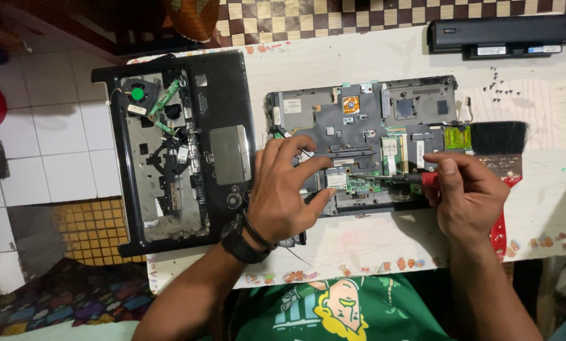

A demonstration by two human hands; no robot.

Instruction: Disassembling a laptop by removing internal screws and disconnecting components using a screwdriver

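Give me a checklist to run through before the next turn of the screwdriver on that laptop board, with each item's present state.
1. Left hand steadies the laptop board, with its fingers on the board's near edge: ok.
2. Right hand grips the screwdriver by its red handle: ok.
3. Screwdriver tip seated in a screw head: cannot tell, too small to see.
4. Loose screws lie together on the table, apart from the board: ok.
5. Brush lies beside the board's right edge, clear of the tip: ok.
6. Battery lies apart at the table's far edge: ok.
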